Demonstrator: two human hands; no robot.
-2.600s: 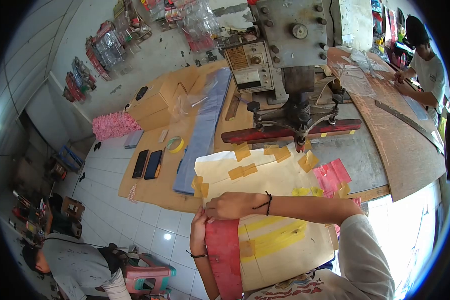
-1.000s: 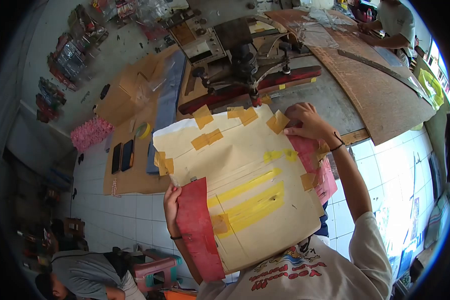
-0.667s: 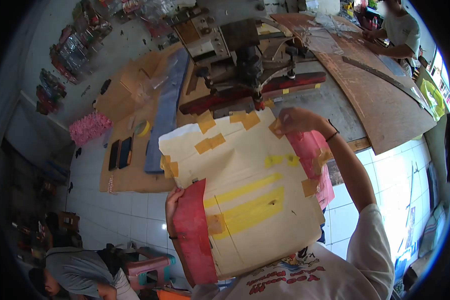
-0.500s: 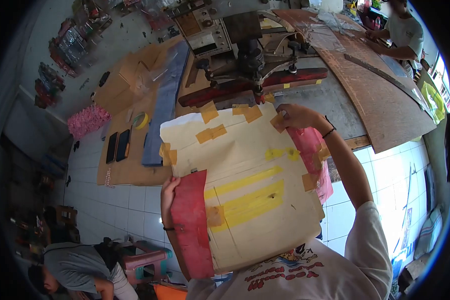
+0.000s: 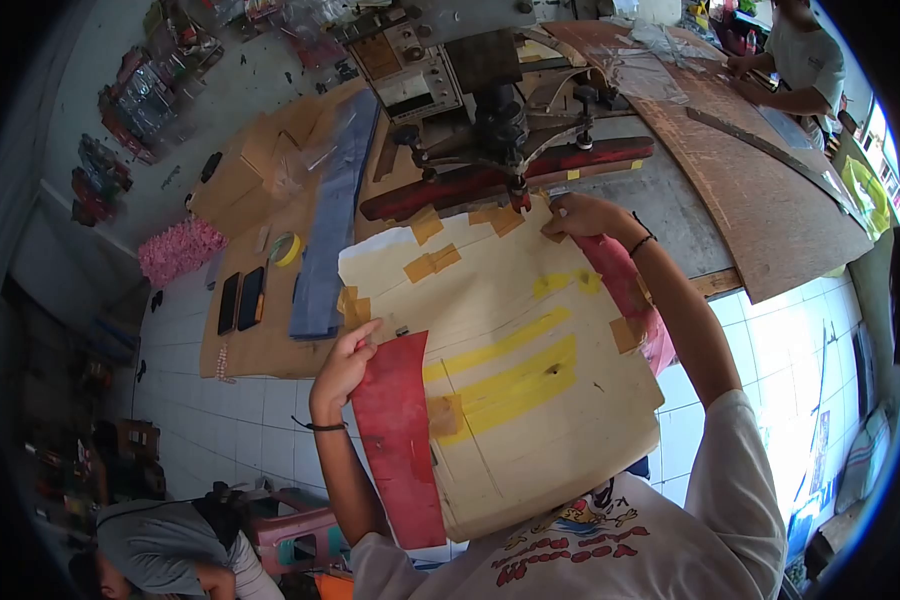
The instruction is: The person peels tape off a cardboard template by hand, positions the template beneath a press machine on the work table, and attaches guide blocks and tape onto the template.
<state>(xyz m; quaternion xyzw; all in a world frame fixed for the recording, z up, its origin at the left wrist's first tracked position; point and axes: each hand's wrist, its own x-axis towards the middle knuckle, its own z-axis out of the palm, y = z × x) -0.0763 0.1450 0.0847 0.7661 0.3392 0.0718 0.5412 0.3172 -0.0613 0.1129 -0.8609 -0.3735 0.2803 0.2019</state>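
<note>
A large cream sheet (image 5: 515,430), marked with yellow bands and pieces of brown tape, is held in front of my chest. A red strip (image 5: 398,440) runs down its left side, and more red material shows along its right edge. My left hand (image 5: 342,370) grips the left edge by the top of the red strip, its index finger lying over the surface. At the upper right corner, my right hand (image 5: 588,215) pinches the sheet beside a piece of tape. The sheet's far edge lies just under a machine head (image 5: 500,120) with a red bar (image 5: 410,200).
On the brown-covered table lie two phones (image 5: 251,297), a yellow tape roll (image 5: 286,249) and a blue folded strip (image 5: 322,260). A large brown board (image 5: 760,225) extends right, with a co-worker (image 5: 808,65) behind it. Another person (image 5: 160,545) bends down at lower left near a stool (image 5: 295,540).
The sheet has shifted slightly right. My left hand has moved up its left edge and come further over the front, with the index finger now extended. My right hand keeps its corner.
</note>
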